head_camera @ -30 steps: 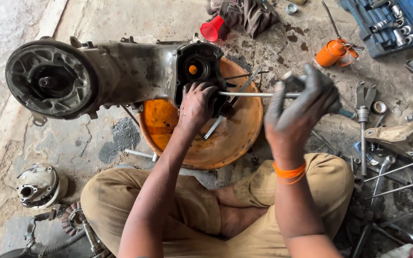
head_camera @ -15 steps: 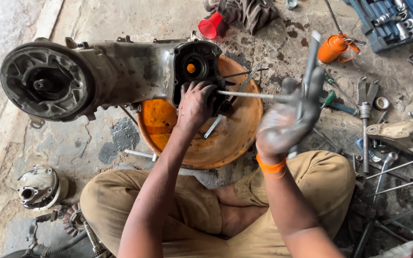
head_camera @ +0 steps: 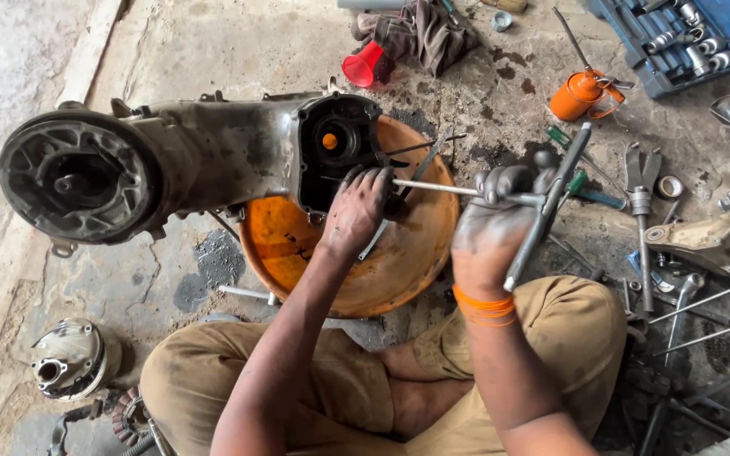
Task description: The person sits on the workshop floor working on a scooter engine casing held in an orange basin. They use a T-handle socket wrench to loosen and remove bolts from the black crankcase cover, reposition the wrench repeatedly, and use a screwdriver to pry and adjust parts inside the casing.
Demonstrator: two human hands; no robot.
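Note:
A greasy scooter engine case (head_camera: 179,165) lies across an orange metal pan (head_camera: 416,253) on the concrete floor. My left hand (head_camera: 356,211) rests on the open right end of the case, fingers against the housing with the orange centre (head_camera: 329,141). A long steel stud (head_camera: 441,188) sticks out from there to the right. My right hand (head_camera: 496,224) is closed around a long metal bar tool (head_camera: 548,203), held upright and slanted, with the stud's end at my fingers.
Pliers (head_camera: 640,203), screwdrivers and rods lie on the floor at right. An orange oil can (head_camera: 580,95), a red funnel (head_camera: 363,66), a rag and a blue socket set (head_camera: 686,34) are at the back. A round metal part (head_camera: 73,359) sits at lower left.
My right hand, open and raised a second ago, has gripped the metal bar and brought it down to the stud's end. The left hand stayed on the case.

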